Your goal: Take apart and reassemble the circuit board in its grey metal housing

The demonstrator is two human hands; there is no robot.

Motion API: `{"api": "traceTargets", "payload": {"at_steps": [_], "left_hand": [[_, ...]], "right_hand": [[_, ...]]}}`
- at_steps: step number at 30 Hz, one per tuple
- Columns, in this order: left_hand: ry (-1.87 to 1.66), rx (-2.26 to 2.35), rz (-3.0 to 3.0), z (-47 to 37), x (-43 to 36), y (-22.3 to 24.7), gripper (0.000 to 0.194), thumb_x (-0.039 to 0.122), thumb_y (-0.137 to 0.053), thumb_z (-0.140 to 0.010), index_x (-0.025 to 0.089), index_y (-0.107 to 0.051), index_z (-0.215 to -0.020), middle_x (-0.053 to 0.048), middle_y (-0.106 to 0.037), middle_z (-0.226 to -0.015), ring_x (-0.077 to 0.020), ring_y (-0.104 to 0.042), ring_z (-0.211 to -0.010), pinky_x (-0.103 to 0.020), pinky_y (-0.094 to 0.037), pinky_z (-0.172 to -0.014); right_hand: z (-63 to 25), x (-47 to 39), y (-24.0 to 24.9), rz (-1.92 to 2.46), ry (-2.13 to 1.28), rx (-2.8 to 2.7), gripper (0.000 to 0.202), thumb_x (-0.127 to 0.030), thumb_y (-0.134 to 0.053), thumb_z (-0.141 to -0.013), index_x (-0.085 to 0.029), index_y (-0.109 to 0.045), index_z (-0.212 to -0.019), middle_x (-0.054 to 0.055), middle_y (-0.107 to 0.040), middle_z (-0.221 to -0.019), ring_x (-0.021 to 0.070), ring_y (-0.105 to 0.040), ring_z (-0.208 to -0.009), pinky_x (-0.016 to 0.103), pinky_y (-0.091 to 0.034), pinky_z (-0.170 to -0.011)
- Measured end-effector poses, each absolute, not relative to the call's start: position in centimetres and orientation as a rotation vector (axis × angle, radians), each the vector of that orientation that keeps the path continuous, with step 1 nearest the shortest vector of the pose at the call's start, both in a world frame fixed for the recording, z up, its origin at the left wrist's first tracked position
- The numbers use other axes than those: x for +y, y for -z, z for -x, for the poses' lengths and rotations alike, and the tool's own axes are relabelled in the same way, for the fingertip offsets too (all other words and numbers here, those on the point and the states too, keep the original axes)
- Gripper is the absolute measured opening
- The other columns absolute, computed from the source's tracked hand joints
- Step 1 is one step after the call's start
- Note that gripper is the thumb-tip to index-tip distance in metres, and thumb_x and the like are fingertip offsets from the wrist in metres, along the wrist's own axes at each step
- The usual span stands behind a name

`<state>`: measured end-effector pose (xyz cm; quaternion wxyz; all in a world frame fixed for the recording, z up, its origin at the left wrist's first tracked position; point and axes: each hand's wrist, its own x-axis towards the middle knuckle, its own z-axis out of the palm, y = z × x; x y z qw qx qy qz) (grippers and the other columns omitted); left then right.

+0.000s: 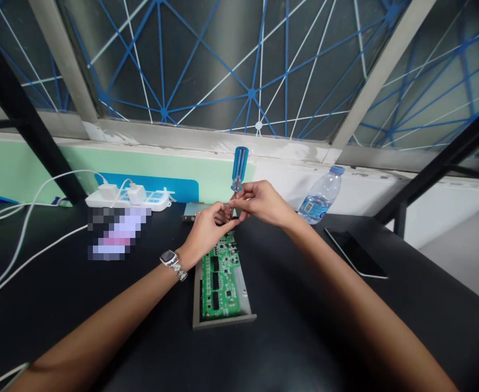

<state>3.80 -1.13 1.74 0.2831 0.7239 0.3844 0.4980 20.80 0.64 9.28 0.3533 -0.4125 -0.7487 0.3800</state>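
Note:
A screwdriver (240, 166) with a clear blue handle stands nearly upright, tip down. My right hand (259, 202) pinches its thin shaft below the handle. Close against it, my left hand (210, 226) has its thumb and fingers drawn together around the tip; what they grip is hidden. Both hands are over the far end of a green circuit board (223, 277), which lies in a shallow grey metal case (225, 322). The near part of the board shows black chips and small components. Behind my left hand lies a flat metal piece (189, 212), partly covered.
A white power strip (157, 201) with plugged-in chargers and white cables stands at the back left, near a blurred-out patch. A water bottle (321, 196) leans at the back right, and a phone (356, 253) lies on the black table (304, 337). Window frames rise behind.

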Motion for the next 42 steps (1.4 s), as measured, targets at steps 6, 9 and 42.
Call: {"api": "traceTargets", "payload": {"at_steps": [6, 9, 42], "left_hand": [[-1.331, 0.989, -1.849, -3.7, -0.9, -1.4, 0.015, 0.028, -0.071, -0.081, 0.017, -0.060, -0.081, -0.002, -0.068, -0.074, -0.0160, -0.066, -0.068, -0.027, -0.052, -0.064], [-1.300, 0.914, -1.752, -3.7, -0.7, -1.3, 0.012, 0.025, -0.071, -0.080, 0.016, -0.064, -0.080, -0.004, -0.072, -0.078, -0.0182, -0.069, -0.075, -0.030, -0.056, -0.071], [-1.225, 0.822, -1.703, -3.8, -0.4, -0.9, 0.017, 0.026, -0.063, -0.088, 0.012, -0.072, -0.094, -0.010, -0.076, -0.095, -0.0229, -0.073, -0.091, -0.035, -0.056, -0.085]], "right_hand": [[-20.2, 0.7, -8.7, 1.145, -0.761, -1.925, 0.032, -0.041, -0.075, -0.074, -0.019, -0.054, -0.067, 0.001, -0.064, -0.063, 0.0144, -0.063, -0.053, 0.027, -0.048, -0.050], [-20.0, 0.7, -8.7, 1.160, -0.640, -1.947, 0.033, -0.043, -0.076, -0.072, -0.018, -0.056, -0.068, 0.002, -0.064, -0.065, 0.0141, -0.060, -0.059, 0.026, -0.047, -0.053], [-20.8, 0.7, -9.5, 1.000, -0.971, -1.967, 0.017, -0.029, -0.073, -0.074, -0.013, -0.070, -0.078, 0.003, -0.067, -0.068, 0.0127, -0.058, -0.058, 0.027, -0.046, -0.054]]}}
